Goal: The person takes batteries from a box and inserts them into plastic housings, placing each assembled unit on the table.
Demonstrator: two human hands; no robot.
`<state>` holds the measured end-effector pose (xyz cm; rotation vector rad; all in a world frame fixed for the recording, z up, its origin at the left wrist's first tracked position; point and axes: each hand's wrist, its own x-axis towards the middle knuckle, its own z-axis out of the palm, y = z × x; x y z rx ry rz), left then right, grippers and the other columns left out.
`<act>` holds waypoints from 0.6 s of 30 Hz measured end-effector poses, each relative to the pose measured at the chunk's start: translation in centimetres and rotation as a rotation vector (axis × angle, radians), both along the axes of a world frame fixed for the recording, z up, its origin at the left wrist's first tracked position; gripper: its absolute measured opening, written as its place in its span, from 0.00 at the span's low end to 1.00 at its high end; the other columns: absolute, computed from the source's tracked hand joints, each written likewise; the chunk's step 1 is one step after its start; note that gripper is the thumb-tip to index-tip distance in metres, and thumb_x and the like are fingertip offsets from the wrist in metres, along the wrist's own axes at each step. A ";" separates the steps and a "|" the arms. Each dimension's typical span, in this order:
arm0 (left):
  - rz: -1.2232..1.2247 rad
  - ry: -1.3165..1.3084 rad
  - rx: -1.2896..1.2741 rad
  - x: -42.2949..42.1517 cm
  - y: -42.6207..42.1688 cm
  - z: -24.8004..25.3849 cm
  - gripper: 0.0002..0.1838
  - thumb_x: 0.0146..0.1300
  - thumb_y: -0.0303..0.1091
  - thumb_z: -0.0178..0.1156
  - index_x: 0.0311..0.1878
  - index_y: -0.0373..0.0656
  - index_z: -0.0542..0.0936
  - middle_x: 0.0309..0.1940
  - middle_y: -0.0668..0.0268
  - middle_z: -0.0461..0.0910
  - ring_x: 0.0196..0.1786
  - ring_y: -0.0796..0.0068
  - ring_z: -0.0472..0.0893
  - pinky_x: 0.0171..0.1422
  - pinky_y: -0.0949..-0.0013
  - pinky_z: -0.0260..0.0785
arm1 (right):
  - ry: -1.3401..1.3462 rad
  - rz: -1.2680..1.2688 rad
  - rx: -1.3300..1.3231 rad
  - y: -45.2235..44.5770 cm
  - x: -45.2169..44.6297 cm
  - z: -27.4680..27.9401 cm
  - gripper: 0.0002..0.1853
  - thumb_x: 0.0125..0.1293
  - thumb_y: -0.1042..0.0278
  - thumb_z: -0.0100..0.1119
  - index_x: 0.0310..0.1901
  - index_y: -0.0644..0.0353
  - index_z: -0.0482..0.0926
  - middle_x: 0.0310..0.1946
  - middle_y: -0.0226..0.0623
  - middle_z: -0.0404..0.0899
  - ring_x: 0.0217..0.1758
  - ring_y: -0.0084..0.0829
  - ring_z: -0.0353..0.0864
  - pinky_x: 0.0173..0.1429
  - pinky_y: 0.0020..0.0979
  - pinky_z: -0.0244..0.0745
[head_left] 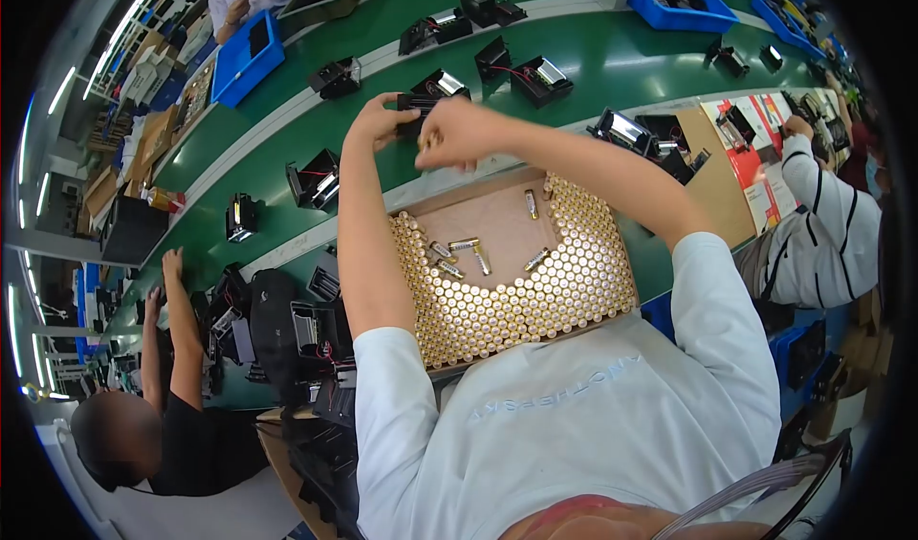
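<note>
My left hand [381, 121] grips the side of a black plastic battery housing [413, 106] on the green bench, its thumb and fingers round the edge. Close beside it, my right hand [457, 134] is curled shut, slightly blurred, with a small gold-coloured battery end [432, 142] showing between the fingers. A shiny silver part [446, 83] of the unit shows just behind my hands. In front of my body lies a cardboard tray [488, 200] packed with upright batteries [516, 306]; several loose batteries [467, 244] lie on its bare bottom.
Several black units with silver parts and red wires, such as one open unit [543, 79], stand along the green bench [277, 138]. Blue bins [251, 59] sit farther off. Co-workers are at left, right and top; one striped sleeve [813, 181] reaches near red-white boxes [755, 157].
</note>
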<state>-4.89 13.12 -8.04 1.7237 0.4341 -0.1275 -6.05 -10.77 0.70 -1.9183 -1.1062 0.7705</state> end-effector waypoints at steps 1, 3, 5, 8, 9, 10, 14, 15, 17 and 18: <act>-0.041 -0.038 0.092 -0.2 0.6 -0.1 0.35 0.51 0.28 0.75 0.62 0.40 0.70 0.46 0.57 0.81 0.41 0.68 0.84 0.46 0.61 0.77 | -0.019 -0.043 -0.016 0.3 1.5 1.0 0.16 0.59 0.61 0.68 0.34 0.71 0.83 0.19 0.40 0.82 0.19 0.26 0.83 0.23 0.27 0.80; -0.116 -0.042 0.264 -0.7 0.7 1.5 0.35 0.53 0.26 0.73 0.64 0.40 0.69 0.48 0.56 0.81 0.43 0.66 0.84 0.49 0.58 0.77 | -0.129 -0.101 -0.031 1.8 4.4 2.3 0.16 0.59 0.61 0.68 0.31 0.71 0.83 0.19 0.40 0.82 0.17 0.26 0.81 0.22 0.27 0.80; -0.042 -0.075 -0.015 -1.8 -0.3 3.6 0.33 0.55 0.24 0.71 0.64 0.40 0.69 0.48 0.56 0.81 0.45 0.64 0.83 0.50 0.56 0.77 | -0.247 -0.060 -0.009 3.5 7.1 2.6 0.18 0.59 0.59 0.69 0.28 0.71 0.83 0.16 0.38 0.80 0.16 0.26 0.81 0.21 0.27 0.79; 0.086 -0.146 -0.306 -1.7 -0.3 3.6 0.27 0.62 0.24 0.64 0.64 0.40 0.68 0.50 0.56 0.79 0.48 0.63 0.83 0.51 0.52 0.78 | -0.270 -0.053 -0.009 6.0 8.9 1.2 0.19 0.59 0.58 0.69 0.28 0.71 0.82 0.15 0.37 0.80 0.15 0.25 0.80 0.20 0.27 0.78; 0.128 -0.170 -0.382 -1.4 -0.1 3.0 0.26 0.64 0.25 0.63 0.64 0.40 0.68 0.50 0.56 0.79 0.48 0.62 0.82 0.51 0.51 0.78 | -0.262 -0.055 -0.011 6.6 9.1 1.1 0.19 0.59 0.57 0.68 0.27 0.71 0.82 0.15 0.38 0.80 0.14 0.25 0.80 0.20 0.27 0.78; 0.169 -0.195 -0.458 -1.3 -0.1 2.7 0.25 0.65 0.26 0.62 0.64 0.40 0.68 0.51 0.56 0.78 0.49 0.62 0.82 0.51 0.51 0.78 | -0.264 -0.066 -0.017 6.9 8.8 1.3 0.19 0.59 0.58 0.69 0.26 0.71 0.82 0.15 0.38 0.80 0.14 0.25 0.80 0.20 0.27 0.78; 0.199 -0.252 -0.571 -0.9 -0.4 1.0 0.14 0.76 0.33 0.43 0.56 0.36 0.72 0.48 0.55 0.79 0.48 0.61 0.82 0.55 0.55 0.77 | -0.261 -0.121 -0.080 8.3 7.9 1.2 0.19 0.59 0.59 0.68 0.24 0.71 0.82 0.15 0.38 0.80 0.14 0.26 0.79 0.21 0.28 0.79; 0.229 -0.235 -0.638 -0.9 -0.3 0.8 0.14 0.75 0.35 0.45 0.56 0.37 0.72 0.48 0.56 0.79 0.47 0.62 0.82 0.54 0.53 0.77 | -0.258 -0.122 -0.101 8.7 7.9 1.0 0.19 0.59 0.59 0.68 0.24 0.71 0.83 0.15 0.38 0.80 0.14 0.26 0.79 0.21 0.28 0.79; 0.287 -0.204 -0.773 -0.7 0.0 0.6 0.15 0.74 0.37 0.50 0.56 0.39 0.72 0.48 0.58 0.79 0.46 0.63 0.82 0.53 0.49 0.75 | -0.238 -0.113 -0.149 9.4 7.9 0.9 0.20 0.59 0.58 0.67 0.24 0.72 0.83 0.15 0.38 0.81 0.14 0.25 0.79 0.22 0.28 0.80; 0.322 -0.174 -0.743 -1.0 -0.3 1.2 0.15 0.73 0.38 0.50 0.55 0.39 0.72 0.47 0.58 0.78 0.45 0.64 0.82 0.52 0.50 0.75 | -0.220 -0.104 -0.177 9.6 7.8 1.0 0.20 0.60 0.58 0.67 0.24 0.72 0.83 0.16 0.38 0.81 0.14 0.25 0.79 0.22 0.27 0.80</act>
